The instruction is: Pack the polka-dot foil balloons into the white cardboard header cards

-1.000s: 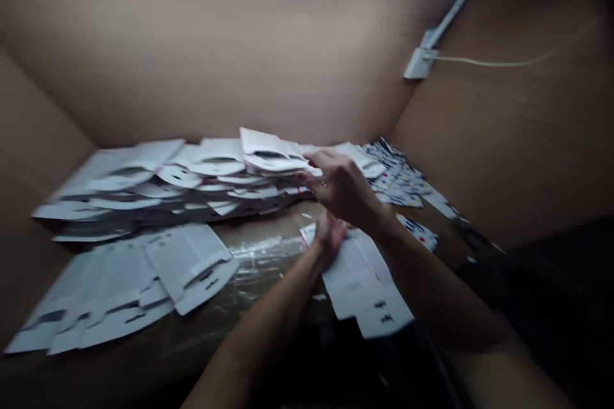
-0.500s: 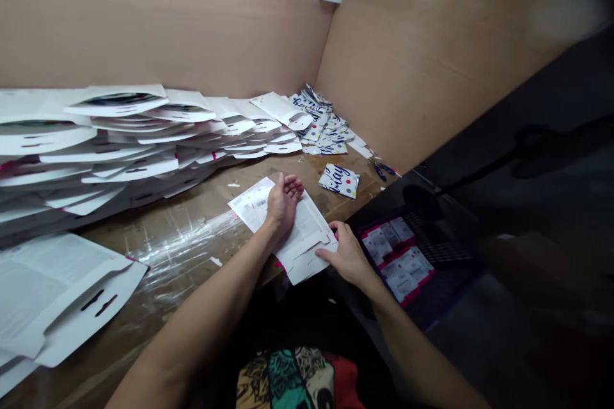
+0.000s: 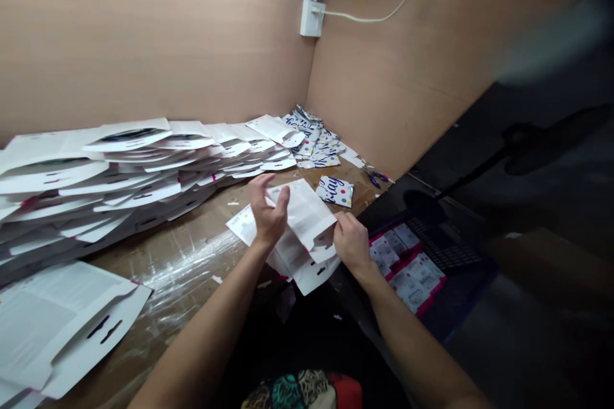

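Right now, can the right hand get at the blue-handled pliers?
Probably yes. The right hand sits at the white card; the blue-handled pliers lie ahead on the tabletop, with the polka-dot card off to one side, not in the way.

Apparently several white die-cut cards (image 3: 304, 214) lie fanned.

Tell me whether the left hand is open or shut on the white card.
Open: the left hand has its fingers spread and raised, closed on nothing, beside the white card.
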`<action>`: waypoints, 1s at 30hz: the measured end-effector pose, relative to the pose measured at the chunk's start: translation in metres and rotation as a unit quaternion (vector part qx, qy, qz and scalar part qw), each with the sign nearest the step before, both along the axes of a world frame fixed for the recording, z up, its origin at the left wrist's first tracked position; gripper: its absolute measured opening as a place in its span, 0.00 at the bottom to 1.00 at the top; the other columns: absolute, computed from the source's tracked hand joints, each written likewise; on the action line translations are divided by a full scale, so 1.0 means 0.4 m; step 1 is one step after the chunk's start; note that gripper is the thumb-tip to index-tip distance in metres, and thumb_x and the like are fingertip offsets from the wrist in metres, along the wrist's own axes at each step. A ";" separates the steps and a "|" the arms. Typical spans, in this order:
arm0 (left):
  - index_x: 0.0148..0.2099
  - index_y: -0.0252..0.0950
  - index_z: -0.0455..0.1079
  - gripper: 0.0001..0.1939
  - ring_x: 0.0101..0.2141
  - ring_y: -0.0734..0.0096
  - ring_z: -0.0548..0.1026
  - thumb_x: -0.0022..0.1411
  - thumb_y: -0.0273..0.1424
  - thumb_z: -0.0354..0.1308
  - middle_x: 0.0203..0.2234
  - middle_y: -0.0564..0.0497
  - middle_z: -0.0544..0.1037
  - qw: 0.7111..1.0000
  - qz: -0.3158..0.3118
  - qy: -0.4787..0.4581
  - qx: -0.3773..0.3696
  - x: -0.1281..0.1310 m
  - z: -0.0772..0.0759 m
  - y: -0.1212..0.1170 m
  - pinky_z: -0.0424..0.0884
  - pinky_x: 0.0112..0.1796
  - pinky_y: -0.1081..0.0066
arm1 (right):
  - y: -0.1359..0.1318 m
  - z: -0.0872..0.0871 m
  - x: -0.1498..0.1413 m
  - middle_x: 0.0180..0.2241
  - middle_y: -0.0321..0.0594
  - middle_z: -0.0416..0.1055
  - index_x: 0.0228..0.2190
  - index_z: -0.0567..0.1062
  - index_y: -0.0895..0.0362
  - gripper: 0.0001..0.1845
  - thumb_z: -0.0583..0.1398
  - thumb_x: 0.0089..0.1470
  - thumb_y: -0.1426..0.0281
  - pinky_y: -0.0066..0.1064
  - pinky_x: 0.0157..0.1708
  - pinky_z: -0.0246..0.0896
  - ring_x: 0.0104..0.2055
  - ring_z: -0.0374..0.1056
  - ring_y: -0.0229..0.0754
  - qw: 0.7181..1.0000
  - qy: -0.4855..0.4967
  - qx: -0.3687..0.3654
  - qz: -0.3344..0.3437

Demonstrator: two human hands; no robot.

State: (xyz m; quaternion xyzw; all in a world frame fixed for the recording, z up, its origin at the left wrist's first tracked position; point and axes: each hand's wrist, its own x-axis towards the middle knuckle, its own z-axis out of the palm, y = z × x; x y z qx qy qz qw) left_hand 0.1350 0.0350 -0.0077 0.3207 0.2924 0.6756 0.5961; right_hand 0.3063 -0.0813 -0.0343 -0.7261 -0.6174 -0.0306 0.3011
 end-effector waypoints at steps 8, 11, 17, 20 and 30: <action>0.66 0.32 0.68 0.43 0.59 0.32 0.75 0.61 0.58 0.63 0.54 0.33 0.80 0.909 -0.332 -0.178 -0.176 -0.028 0.029 -0.033 0.73 0.57 0.38 | 0.068 0.046 -0.081 0.31 0.41 0.76 0.32 0.75 0.54 0.16 0.51 0.64 0.77 0.33 0.38 0.59 0.34 0.72 0.45 0.986 0.150 0.055 0.052; 0.68 0.34 0.67 0.43 0.57 0.34 0.77 0.61 0.58 0.62 0.53 0.34 0.81 0.909 -0.333 -0.201 -0.149 -0.038 0.021 -0.028 0.73 0.57 0.37 | 0.078 0.035 -0.114 0.29 0.38 0.76 0.32 0.76 0.54 0.15 0.52 0.64 0.76 0.32 0.36 0.59 0.32 0.71 0.44 0.975 0.204 0.063 0.057; 0.64 0.33 0.70 0.40 0.50 0.39 0.82 0.61 0.57 0.64 0.48 0.35 0.84 0.908 -0.279 -0.239 -0.201 -0.055 0.002 0.010 0.77 0.54 0.43 | 0.170 0.025 0.012 0.38 0.43 0.79 0.40 0.81 0.54 0.15 0.60 0.64 0.58 0.35 0.42 0.67 0.39 0.74 0.47 0.953 0.269 -0.007 0.136; 0.62 0.33 0.71 0.41 0.46 0.42 0.84 0.61 0.60 0.63 0.46 0.35 0.84 0.909 -0.243 -0.256 -0.223 -0.068 -0.005 0.036 0.79 0.51 0.41 | 0.246 0.041 0.166 0.49 0.54 0.76 0.42 0.81 0.57 0.25 0.72 0.48 0.53 0.41 0.54 0.65 0.53 0.70 0.56 0.971 0.233 -0.053 -0.020; 0.57 0.33 0.74 0.40 0.44 0.44 0.84 0.60 0.63 0.63 0.41 0.37 0.84 0.913 -0.204 -0.269 -0.228 -0.081 -0.010 0.065 0.80 0.49 0.41 | 0.164 0.034 0.184 0.30 0.36 0.74 0.32 0.72 0.55 0.15 0.67 0.54 0.57 0.33 0.36 0.68 0.32 0.70 0.42 0.949 0.316 0.000 -0.013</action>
